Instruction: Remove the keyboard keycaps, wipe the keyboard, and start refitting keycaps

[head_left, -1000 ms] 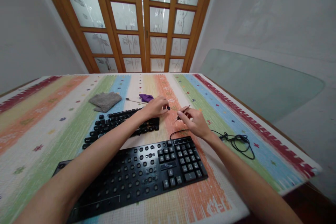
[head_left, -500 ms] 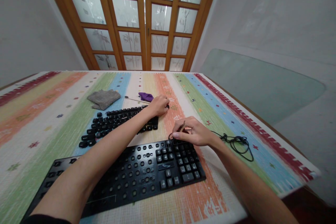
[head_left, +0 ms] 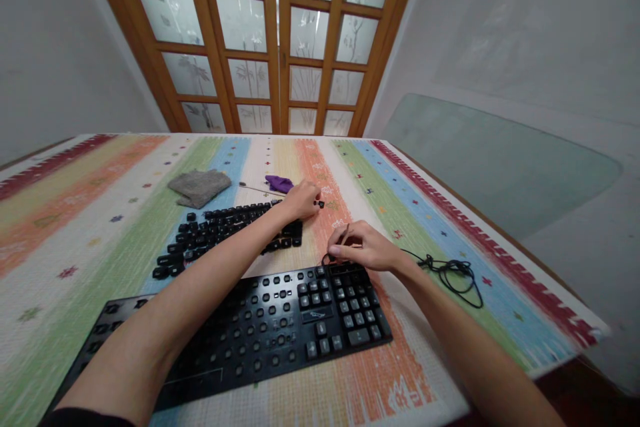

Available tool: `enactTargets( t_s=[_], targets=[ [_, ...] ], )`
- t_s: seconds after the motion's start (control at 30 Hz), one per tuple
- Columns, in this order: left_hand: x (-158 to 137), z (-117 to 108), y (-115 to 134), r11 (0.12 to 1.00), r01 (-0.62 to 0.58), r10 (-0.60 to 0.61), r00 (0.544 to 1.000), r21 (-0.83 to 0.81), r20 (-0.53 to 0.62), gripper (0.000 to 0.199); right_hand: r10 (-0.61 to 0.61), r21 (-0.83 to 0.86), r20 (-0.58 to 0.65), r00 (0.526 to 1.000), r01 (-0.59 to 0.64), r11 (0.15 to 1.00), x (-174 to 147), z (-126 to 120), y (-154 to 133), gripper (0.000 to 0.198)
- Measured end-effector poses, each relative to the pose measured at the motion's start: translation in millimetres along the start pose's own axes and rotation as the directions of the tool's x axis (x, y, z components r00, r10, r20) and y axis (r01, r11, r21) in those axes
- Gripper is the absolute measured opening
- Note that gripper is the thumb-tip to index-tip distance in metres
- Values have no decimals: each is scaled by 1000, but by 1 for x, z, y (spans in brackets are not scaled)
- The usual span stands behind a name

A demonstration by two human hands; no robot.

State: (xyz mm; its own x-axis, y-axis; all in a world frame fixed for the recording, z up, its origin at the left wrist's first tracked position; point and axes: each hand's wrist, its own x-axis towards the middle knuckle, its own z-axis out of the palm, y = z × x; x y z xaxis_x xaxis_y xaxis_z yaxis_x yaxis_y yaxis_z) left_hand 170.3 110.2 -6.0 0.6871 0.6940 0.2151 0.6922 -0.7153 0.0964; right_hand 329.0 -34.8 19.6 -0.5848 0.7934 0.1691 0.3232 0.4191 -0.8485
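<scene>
My left hand (head_left: 303,200) reaches across the keyboard, its fingers curled at a small black keycap (head_left: 321,204) beyond the right end of the loose keys. Part of that keycap shows past the fingertips. My right hand (head_left: 367,245) is over the top right edge of the black keyboard (head_left: 270,320), pinching a thin brownish tool (head_left: 345,235) whose kind I cannot make out. The keyboard lies tilted toward me. Most of its main block has bare switches, while the right-hand keys carry caps. Loose black keycaps (head_left: 200,237) stand in rows behind it, partly hidden by my left forearm.
A grey cloth (head_left: 200,187) lies at the back left. Beside my left hand are a purple cloth (head_left: 279,183) and a thin brush-like stick (head_left: 255,187). A coiled black cable (head_left: 457,277) rests on the right of the striped tablecloth (head_left: 420,200).
The keycap at my left fingertips shows a little more. My right hand has lifted and turned slightly, and the tool in it stands more upright.
</scene>
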Motion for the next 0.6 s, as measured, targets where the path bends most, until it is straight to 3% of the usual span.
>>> enactTargets(
  t_s=[0.13,0.3,0.37,0.43,0.6],
  targets=[
    [-2,0,-1,1000,-13,13,1000,-8,-9,17,-33,-40,-10,999,33,999,2,10,-1,39],
    [-4,2,-3,997,-77,77,997,-28,-19,29,-263,-363,36,964,258,895,-2,31,-20,30],
    [-4,2,-2,995,-100,99,995,-28,-25,32,-295,-416,58,954,291,861,-3,35,-22,29],
    [-4,2,-1,993,-117,117,993,-23,-25,27,-272,-421,17,962,253,871,-2,35,-19,28],
    [-2,2,2,994,-108,108,993,-4,-40,20,-65,-297,-206,976,1,955,5,32,-5,34]
  ],
)
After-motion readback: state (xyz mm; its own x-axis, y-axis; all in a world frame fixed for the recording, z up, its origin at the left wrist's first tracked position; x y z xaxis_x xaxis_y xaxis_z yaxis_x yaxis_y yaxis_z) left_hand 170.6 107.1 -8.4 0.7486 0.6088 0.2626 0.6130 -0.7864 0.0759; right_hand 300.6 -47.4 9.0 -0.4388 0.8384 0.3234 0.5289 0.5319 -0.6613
